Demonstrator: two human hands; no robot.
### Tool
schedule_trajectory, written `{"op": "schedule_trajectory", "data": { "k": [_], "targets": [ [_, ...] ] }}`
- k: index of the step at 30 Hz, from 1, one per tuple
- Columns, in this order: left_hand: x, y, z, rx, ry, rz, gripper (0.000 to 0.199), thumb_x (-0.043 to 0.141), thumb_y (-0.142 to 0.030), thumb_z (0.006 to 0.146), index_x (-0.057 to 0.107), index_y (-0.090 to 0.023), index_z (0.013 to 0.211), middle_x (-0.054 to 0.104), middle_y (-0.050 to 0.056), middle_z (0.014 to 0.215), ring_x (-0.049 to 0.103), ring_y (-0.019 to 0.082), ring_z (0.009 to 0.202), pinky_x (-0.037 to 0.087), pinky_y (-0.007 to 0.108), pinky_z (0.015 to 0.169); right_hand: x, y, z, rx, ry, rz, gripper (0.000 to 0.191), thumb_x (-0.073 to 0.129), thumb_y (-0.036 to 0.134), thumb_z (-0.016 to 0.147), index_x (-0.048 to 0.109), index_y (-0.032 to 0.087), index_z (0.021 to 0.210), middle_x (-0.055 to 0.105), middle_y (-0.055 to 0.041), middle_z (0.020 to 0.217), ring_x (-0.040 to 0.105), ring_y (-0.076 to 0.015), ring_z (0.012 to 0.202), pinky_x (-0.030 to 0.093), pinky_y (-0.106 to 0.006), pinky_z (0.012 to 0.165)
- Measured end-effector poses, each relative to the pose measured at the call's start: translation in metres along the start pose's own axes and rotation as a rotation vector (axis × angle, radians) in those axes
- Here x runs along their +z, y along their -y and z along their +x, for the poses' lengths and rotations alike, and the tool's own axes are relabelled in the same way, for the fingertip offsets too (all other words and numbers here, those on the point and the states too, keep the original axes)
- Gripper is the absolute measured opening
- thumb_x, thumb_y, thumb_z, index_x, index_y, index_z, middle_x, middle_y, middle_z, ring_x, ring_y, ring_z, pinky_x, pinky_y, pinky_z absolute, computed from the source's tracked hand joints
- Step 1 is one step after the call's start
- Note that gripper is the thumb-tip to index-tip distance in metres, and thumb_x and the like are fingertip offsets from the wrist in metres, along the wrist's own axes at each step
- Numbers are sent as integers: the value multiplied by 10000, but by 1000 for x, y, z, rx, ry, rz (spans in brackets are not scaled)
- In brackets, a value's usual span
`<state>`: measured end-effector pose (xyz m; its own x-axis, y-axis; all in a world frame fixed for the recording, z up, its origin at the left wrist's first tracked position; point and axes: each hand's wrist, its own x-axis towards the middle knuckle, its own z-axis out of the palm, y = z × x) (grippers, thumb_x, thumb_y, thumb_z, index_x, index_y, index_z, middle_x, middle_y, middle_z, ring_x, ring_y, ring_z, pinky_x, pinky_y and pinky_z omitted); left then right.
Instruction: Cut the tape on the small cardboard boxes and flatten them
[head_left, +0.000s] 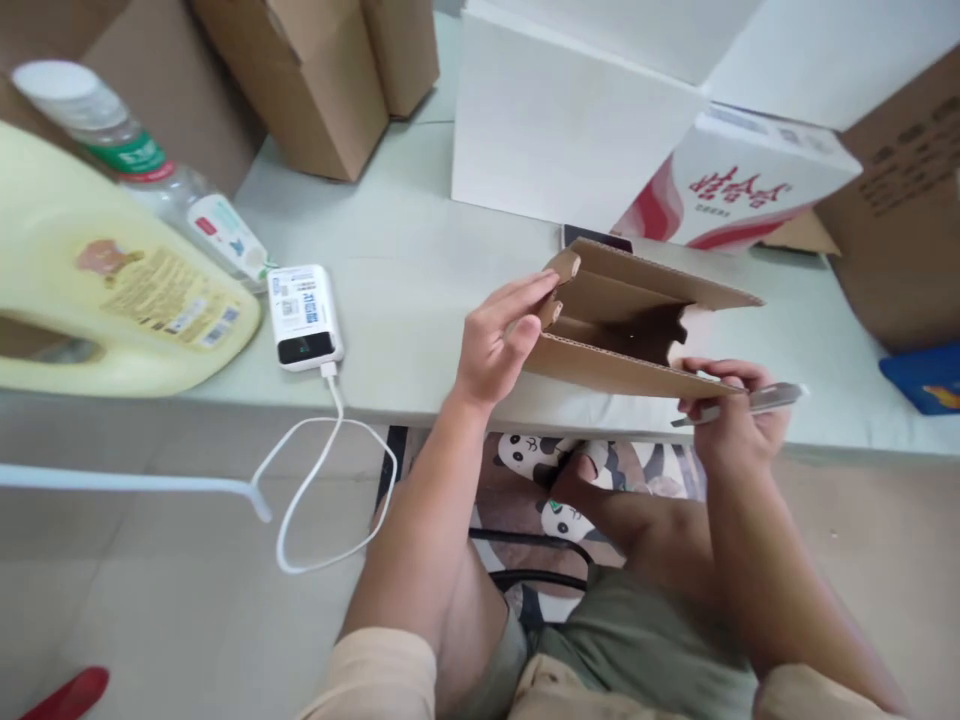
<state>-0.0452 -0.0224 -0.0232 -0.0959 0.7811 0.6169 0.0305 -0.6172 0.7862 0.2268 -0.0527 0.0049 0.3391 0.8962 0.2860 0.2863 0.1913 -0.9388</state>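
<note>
A small brown cardboard box, its top side open, sits tilted near the front edge of the table. At its left end my left hand presses the folded flaps, fingers stretched along the cardboard and thumb against the near wall. My right hand is closed around a grey utility knife, whose thin blade end points left below the box. Some fingers of that hand also touch the right end of the box. The inside of the box is dark, and I see nothing in it.
A white power bank with a looping cable lies left, by a plastic bottle and a large yellow jug. White boxes, a red-and-white carton and a dark flat object lie behind. A blue packet lies right.
</note>
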Motion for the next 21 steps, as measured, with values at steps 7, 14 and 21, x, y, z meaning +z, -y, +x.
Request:
{"op": "schedule_trajectory", "data": {
  "k": [7,14,21],
  "targets": [
    [35,11,-4,-32,153,141,588,531,-740,884,788,-258,1104,695,114,1338,623,290,1287,457,489,1141,-20,-32,0,-158,-48,157,316,557,532,873,714,263,819,769,-66,869,456,-133,417,325,-339,448],
    [63,27,-2,-57,25,166,401,533,-569,971,752,-233,981,725,77,1151,670,239,1127,523,407,998,-25,-53,18,-314,-195,-194,276,635,471,870,564,239,739,601,-54,887,622,-217,859,521,-430,851],
    [74,38,0,-141,-44,145,410,567,-603,919,682,-229,1043,657,64,1158,647,233,1081,526,356,921,-31,-56,24,-131,-135,-173,239,631,426,838,552,254,985,590,-70,979,621,-242,991,545,-408,814]
  ]
}}
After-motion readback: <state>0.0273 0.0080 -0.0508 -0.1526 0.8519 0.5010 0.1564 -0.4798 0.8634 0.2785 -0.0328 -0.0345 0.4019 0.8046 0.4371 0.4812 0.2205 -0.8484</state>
